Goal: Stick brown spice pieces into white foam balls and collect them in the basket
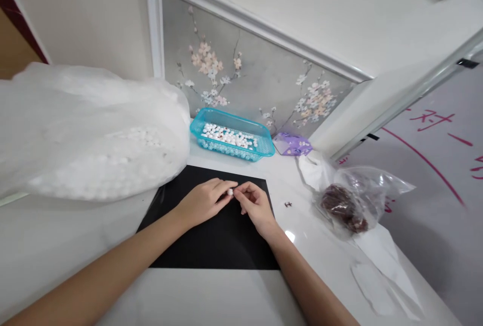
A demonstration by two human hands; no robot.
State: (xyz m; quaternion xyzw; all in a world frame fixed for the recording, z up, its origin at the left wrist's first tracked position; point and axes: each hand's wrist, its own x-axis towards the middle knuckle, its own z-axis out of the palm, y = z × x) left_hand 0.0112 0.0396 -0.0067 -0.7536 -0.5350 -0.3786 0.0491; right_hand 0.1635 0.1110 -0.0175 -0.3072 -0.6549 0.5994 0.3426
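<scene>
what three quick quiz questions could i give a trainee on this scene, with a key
1. Which thing is between the left hand and the right hand?
a) a purple plastic packet
b) a small round white piece
c) a large translucent white bag

2. True or false: the clear plastic bag with brown contents lies right of the turquoise rectangular plastic basket.

3. Fill in: the flat black rectangular sheet lies on a glossy ____ tabletop.

Key: 1 b; 2 true; 3 white.

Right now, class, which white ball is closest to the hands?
The lone white ball between the left hand and right hand, over the black sheet; others lie in the bag or blue basket.
</scene>
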